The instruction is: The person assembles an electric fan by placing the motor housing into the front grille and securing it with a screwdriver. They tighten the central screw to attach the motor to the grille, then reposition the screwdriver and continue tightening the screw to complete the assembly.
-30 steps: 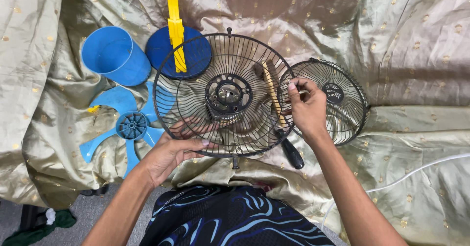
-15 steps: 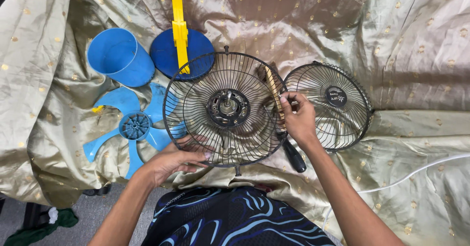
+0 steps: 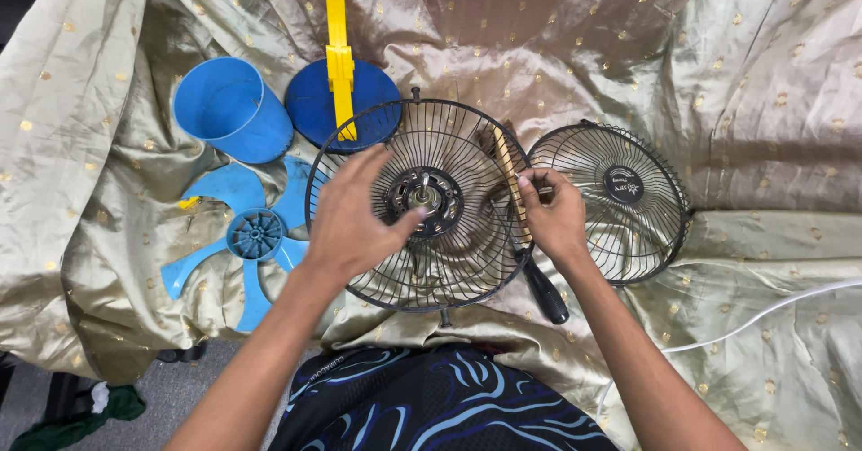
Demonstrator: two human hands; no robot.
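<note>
Your left hand (image 3: pixel 352 222) lay spread over the black fan grille (image 3: pixel 419 204), while your right hand (image 3: pixel 555 219) pinched its right rim.

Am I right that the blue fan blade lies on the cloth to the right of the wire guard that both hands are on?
Not quite: the head view shows the blue fan blade on the cloth to the left of the wire guard, which the left hand and right hand are on.
</note>
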